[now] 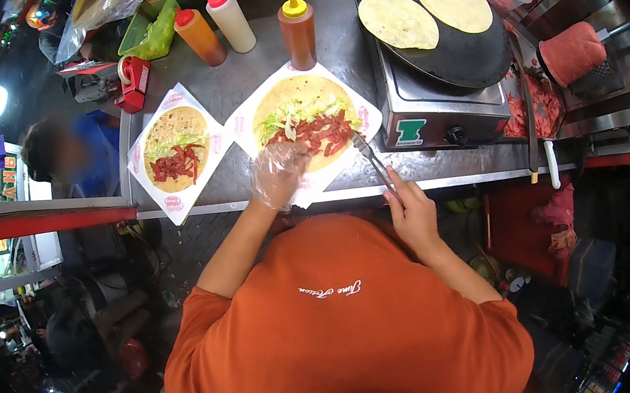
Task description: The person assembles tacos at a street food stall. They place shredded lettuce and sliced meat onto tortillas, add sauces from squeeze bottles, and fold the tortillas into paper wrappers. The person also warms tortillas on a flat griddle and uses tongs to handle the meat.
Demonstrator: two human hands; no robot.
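Note:
My left hand (279,171), in a clear plastic glove, rests at the near left edge of the red meat strips (323,130). Its fingers are curled together; whatever lies between them is hidden. My right hand (413,208) grips metal tongs (379,167), whose tips touch the meat's right end. The strips and shredded lettuce (306,111) lie on a flat tortilla (311,87) over white paper (369,119). To the left, a second tortilla (178,121) with lettuce and meat sits on its own paper (172,205).
Behind the tortillas stand an orange squeeze bottle (200,38), a white one (231,21) and a brown-red one (298,33). Two more tortillas (398,20) lie on a black griddle (462,66) at right. A red tape dispenser (133,84) and green basket (151,26) are at left. A person (80,156) is beyond the counter.

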